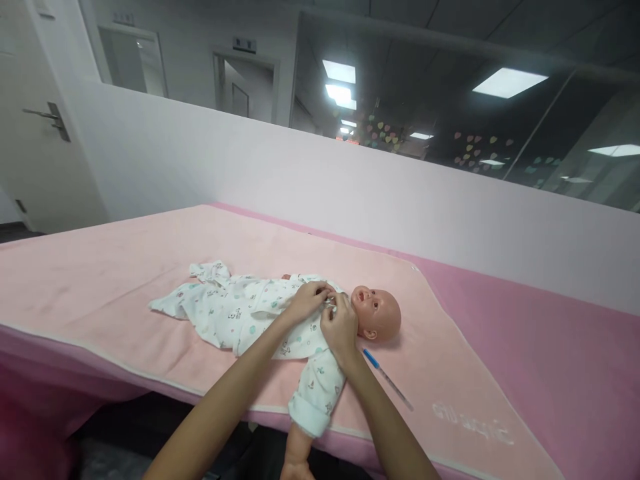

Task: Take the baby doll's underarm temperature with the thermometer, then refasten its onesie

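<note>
A baby doll [377,315] lies on its back with its head to the right. It wears a white printed baby outfit [225,313] with long sleeves and legs. My left hand [307,301] rests over the chest, fingers closed on the cloth near the neckline. Beside it, almost touching, my right hand [341,325] pinches the same part of the outfit just below the doll's chin. A thin white strip, perhaps a tie, shows between my fingertips, though they partly hide it. The doll's near arm [299,450] hangs over the table's front edge, its sleeve cuff [310,415] folded back.
A slim clear pen-like stick with a blue cap [371,358] lies right of the doll. Under everything spreads a pink blanket [125,267] over a darker pink cover [565,353]. A white wall [300,180] with a window above stands behind. At far left is a door [45,133].
</note>
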`<action>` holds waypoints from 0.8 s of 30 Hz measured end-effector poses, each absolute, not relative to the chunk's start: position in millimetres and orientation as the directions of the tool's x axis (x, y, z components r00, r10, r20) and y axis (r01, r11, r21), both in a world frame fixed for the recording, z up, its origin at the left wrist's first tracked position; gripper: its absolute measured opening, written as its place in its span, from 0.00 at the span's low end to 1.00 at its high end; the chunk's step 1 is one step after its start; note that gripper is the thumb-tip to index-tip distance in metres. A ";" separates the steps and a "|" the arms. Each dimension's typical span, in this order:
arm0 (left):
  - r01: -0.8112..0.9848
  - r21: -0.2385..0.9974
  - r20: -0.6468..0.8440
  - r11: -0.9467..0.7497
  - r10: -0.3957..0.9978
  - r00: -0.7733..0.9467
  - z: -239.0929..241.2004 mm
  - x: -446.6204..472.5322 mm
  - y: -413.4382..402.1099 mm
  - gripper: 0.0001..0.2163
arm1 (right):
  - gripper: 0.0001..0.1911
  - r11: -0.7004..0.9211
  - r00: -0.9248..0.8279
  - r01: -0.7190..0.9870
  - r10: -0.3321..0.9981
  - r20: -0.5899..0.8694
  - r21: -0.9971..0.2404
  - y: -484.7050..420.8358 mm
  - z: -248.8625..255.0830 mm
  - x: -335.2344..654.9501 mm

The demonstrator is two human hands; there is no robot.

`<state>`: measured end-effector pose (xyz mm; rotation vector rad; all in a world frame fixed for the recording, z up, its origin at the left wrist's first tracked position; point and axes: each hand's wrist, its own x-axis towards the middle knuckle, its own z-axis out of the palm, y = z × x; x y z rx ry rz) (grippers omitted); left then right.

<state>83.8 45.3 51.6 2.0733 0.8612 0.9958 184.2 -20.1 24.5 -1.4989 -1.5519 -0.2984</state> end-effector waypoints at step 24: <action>0.116 0.895 0.246 -0.431 0.693 0.678 58.1 75.7 41.9 0.12 | 0.10 0.337 0.262 0.772 0.604 0.753 -0.539 -25.0 20.3 184.6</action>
